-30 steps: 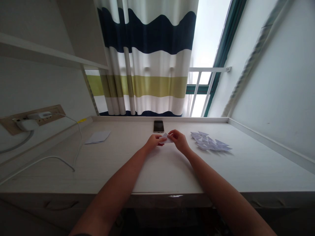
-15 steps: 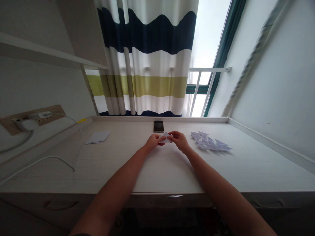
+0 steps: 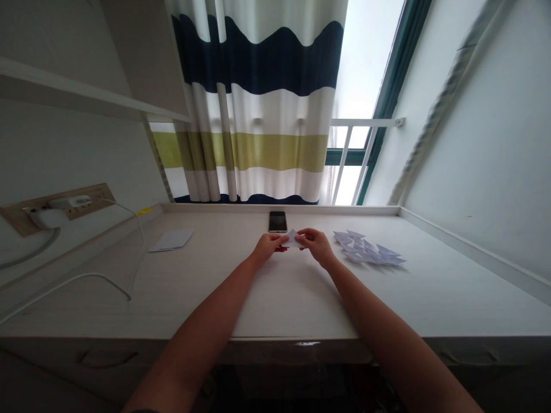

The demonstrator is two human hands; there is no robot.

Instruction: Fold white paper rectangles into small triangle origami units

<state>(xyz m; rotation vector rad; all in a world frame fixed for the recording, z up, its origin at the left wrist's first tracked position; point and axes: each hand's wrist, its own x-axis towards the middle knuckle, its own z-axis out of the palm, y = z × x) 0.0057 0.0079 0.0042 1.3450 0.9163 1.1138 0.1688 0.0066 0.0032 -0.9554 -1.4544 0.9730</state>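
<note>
two hands [image 3: 293,245] pinch a small folded paper triangle [image 3: 292,239] between their fingertips [image 3: 280,241].

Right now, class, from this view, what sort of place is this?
Probably a home or dormitory room: a built-in desk, a striped curtain, a charger plugged into a wall socket.

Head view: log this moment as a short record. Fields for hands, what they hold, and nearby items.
left hand: holding small folded paper triangle
right hand: holding the same triangle's other end
just beyond hands: smartphone, on pale desk
right of hands: pile of folded paper triangles
far left on desk: flat paper sheet, white cable
behind desk: striped curtain
</note>
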